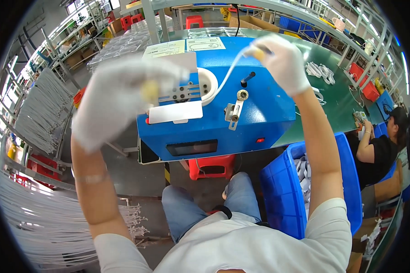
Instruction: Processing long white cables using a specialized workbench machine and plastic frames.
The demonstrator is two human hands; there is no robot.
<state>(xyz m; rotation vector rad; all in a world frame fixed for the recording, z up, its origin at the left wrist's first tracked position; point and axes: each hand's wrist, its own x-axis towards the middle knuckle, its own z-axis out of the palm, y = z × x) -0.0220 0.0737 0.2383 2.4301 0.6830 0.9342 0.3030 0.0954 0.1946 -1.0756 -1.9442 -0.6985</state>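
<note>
A blue box-shaped machine (264, 116) stands before me on a green table (337, 107). In my right hand (282, 63), white-gloved with yellow at the fingertips, a thin white cable (228, 76) is pinched above the machine's far right. The cable runs down to the white ring (207, 101) around the machine's head. Slotted metal plates (180, 93) sit inside that ring, and a white flat plate (175, 112) lies in front. My left hand (123, 93), also gloved, is left of the head; motion smears its fingers. A metal bracket (234, 111) and black post (248, 79) stand right of the ring.
Bundled white cables (320, 73) lie on the table's right. Beside my right leg is a blue bin (282, 195) holding white pieces. A red stool (212, 167) is under the table. Racks of long white cables (43, 109) stand left. A co-worker (373, 145) sits at the right.
</note>
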